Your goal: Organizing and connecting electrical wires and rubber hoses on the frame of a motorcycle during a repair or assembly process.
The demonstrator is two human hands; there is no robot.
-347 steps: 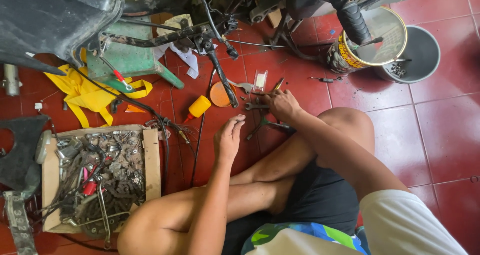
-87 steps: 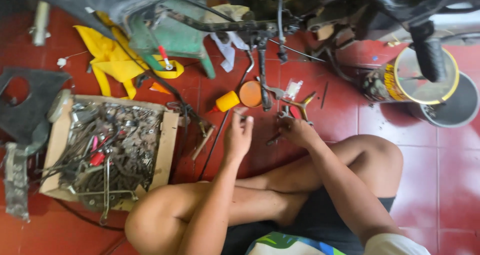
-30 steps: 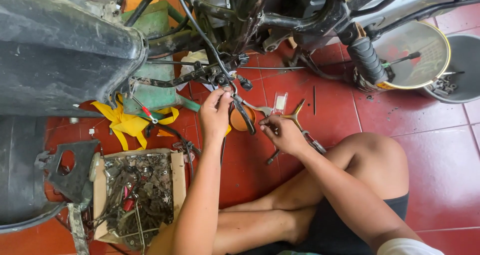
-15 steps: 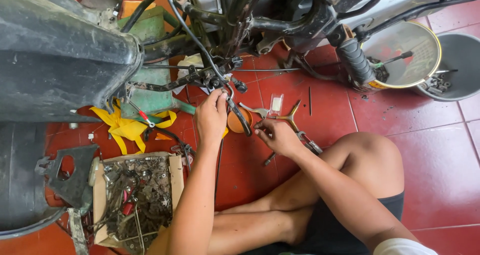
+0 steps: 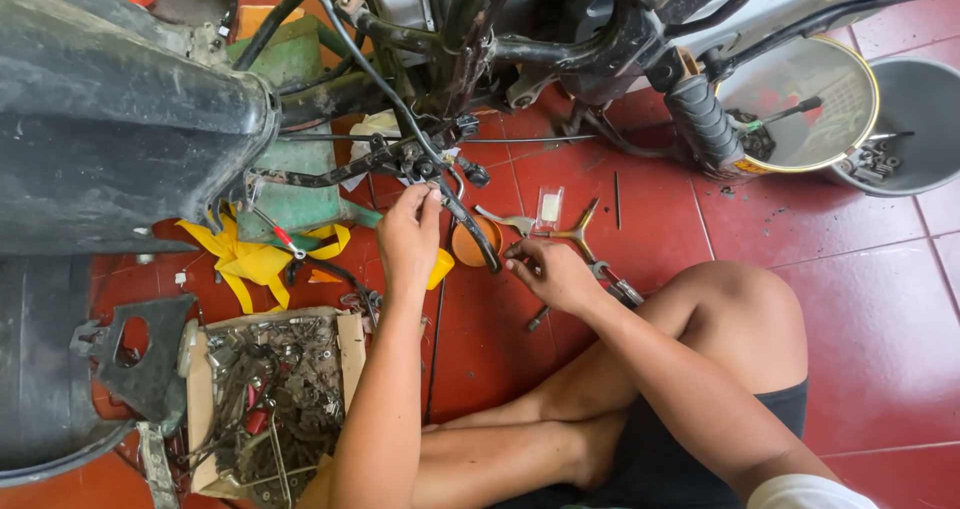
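Observation:
I sit cross-legged on a red tiled floor under a stripped motorcycle frame (image 5: 520,39). My left hand (image 5: 408,234) is raised to a black lever and cable assembly (image 5: 425,159) hanging from the frame, fingertips pinching a small part there. My right hand (image 5: 550,272) rests low on the floor, fingers closed on a small metal piece beside a three-armed socket wrench (image 5: 575,234). An orange cup (image 5: 470,244) lies between my hands, partly behind the black lever.
A cardboard box of tools and bolts (image 5: 265,399) sits at my left knee. A yellow rag (image 5: 240,259), a green stand (image 5: 290,204), a tin with a screwdriver (image 5: 800,109) and a grey bucket (image 5: 905,119) lie around. A black fairing (image 5: 110,129) fills the left.
Over the earlier frames my view swung up toward the motorcycle. My left hand rose from the floor tools to the lever assembly; in the last half second both hands barely moved.

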